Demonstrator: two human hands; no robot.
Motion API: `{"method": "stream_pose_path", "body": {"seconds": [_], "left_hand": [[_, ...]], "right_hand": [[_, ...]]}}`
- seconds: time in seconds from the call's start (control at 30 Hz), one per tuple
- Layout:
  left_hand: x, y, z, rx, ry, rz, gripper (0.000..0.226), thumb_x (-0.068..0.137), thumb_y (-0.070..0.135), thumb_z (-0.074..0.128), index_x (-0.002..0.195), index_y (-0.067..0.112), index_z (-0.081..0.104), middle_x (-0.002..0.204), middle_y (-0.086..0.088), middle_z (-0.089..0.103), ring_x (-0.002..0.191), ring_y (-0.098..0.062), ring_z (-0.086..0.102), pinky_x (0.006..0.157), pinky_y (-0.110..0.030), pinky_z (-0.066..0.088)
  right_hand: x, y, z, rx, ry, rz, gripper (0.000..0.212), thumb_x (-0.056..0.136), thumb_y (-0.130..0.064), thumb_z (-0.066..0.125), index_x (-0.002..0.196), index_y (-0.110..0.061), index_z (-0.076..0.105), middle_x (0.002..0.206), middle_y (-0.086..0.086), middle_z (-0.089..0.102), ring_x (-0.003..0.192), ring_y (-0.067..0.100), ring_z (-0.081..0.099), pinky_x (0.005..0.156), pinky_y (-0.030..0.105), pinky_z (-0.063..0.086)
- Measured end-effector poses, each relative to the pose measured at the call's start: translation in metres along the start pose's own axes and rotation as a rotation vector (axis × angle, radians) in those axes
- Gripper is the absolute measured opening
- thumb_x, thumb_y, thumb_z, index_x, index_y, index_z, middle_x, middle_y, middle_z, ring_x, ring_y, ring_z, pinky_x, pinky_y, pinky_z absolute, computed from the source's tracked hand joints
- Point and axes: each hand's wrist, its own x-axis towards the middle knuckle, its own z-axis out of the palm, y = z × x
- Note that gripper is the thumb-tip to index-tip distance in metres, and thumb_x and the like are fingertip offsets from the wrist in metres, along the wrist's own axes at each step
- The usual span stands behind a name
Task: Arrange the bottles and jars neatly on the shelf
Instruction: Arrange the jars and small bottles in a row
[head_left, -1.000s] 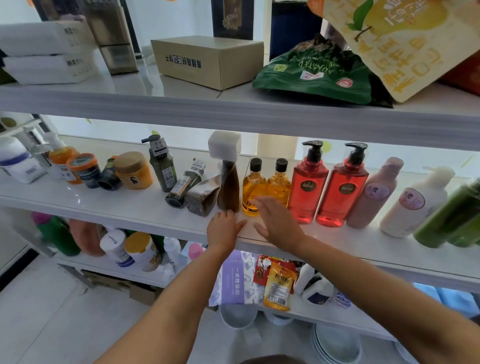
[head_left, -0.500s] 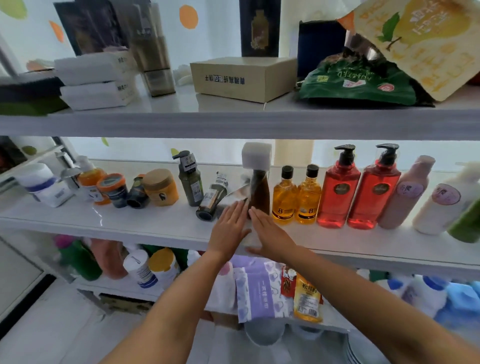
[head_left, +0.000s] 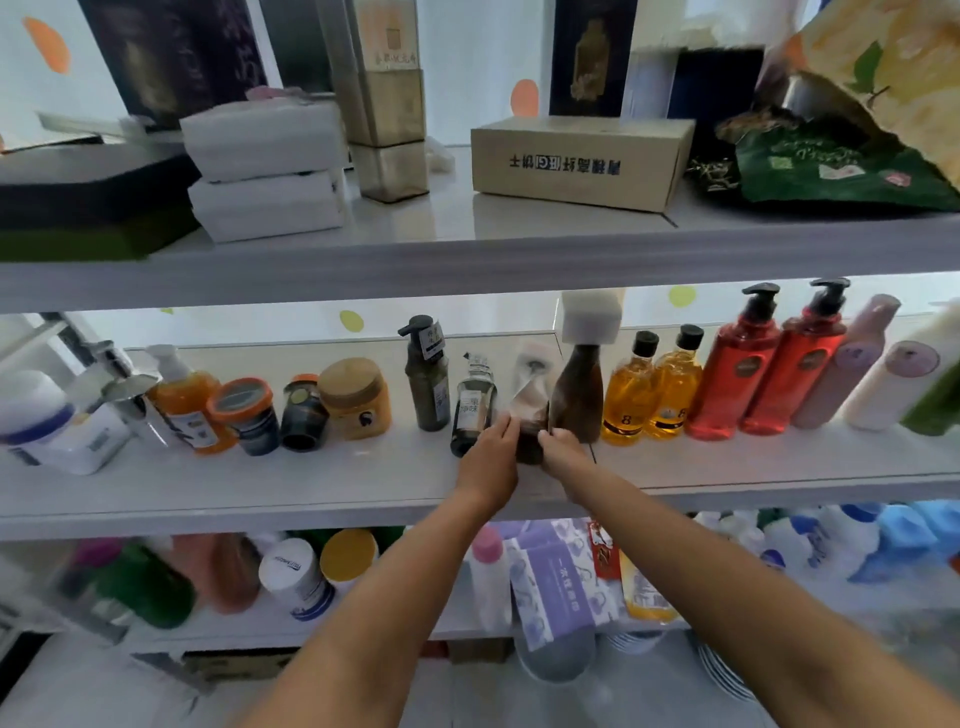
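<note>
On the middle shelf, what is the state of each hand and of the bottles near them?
left hand: holds tilted bottle's base
right hand: holds the same base
tilted bottle: tilted, held by both hands
brown bottle: upright, white cap on
amber bottles: upright, capped
red pump bottles: upright

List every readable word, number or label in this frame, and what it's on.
"8": on each of the two amber bottles.
Box: dark printed characters, upside down, not legible.
Dark bottle, pump bottle, purple pack: characters too blurred to read.
Pouch between left hand and right hand: no readable print.
All other labels: too small or blurred.
</note>
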Motion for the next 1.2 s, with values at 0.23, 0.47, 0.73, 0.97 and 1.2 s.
{"method": "stream_pose_path", "body": {"seconds": [0.23, 0.47, 0.73, 0.97, 1.2], "left_hand": [[0.031, -0.003, -0.015, -0.360, -0.025, -0.276, 0.038, 0.094, 0.009, 0.045, 0.131, 0.005, 0.053, 0.124, -0.019, 0.060, 0.117, -0.034, 0.054, 0.095, -0.038, 0.045], [0.050, -0.005, -0.012, -0.525, -0.193, -0.471, 0.033, 0.096, 0.021, 0.047, 0.115, -0.005, 0.055, 0.118, -0.026, 0.059, 0.112, -0.038, 0.056, 0.091, -0.040, 0.045], [0.056, 0.004, -0.006, -0.645, -0.186, -0.588, 0.018, 0.095, 0.019, 0.052, 0.101, 0.002, 0.055, 0.109, -0.020, 0.056, 0.097, -0.026, 0.052, 0.081, -0.032, 0.040], [0.056, 0.005, 0.003, -1.010, -0.119, -0.711, 0.020, 0.095, -0.001, 0.042, 0.086, 0.012, 0.053, 0.083, -0.009, 0.054, 0.075, -0.019, 0.052, 0.064, -0.025, 0.043], [0.049, 0.006, -0.007, -1.260, -0.039, -0.613, 0.048, 0.092, -0.013, 0.039, 0.128, 0.016, 0.055, 0.111, -0.007, 0.064, 0.097, -0.023, 0.061, 0.072, -0.020, 0.055]], "right_hand": [[0.014, -0.009, 0.008, 0.201, 0.097, 0.219, 0.050, 0.090, -0.029, 0.058, 0.130, -0.001, 0.047, 0.121, 0.017, 0.060, 0.110, 0.032, 0.058, 0.098, 0.043, 0.048], [0.018, -0.014, -0.006, 0.398, 0.013, 0.250, 0.039, 0.093, -0.006, 0.054, 0.130, 0.004, 0.047, 0.130, 0.019, 0.055, 0.101, 0.027, 0.053, 0.081, 0.033, 0.045], [0.019, -0.011, -0.009, 0.427, -0.032, 0.258, 0.036, 0.091, -0.007, 0.057, 0.125, 0.005, 0.051, 0.128, 0.018, 0.055, 0.117, 0.031, 0.054, 0.101, 0.038, 0.044], [0.013, -0.004, -0.012, 0.568, -0.103, 0.222, 0.034, 0.093, -0.011, 0.055, 0.125, 0.002, 0.051, 0.103, 0.015, 0.061, 0.091, 0.020, 0.059, 0.071, 0.022, 0.047], [0.018, -0.008, -0.014, 0.680, -0.176, 0.179, 0.018, 0.093, -0.009, 0.055, 0.108, 0.000, 0.058, 0.100, 0.016, 0.065, 0.084, 0.019, 0.061, 0.068, 0.022, 0.048]]}}
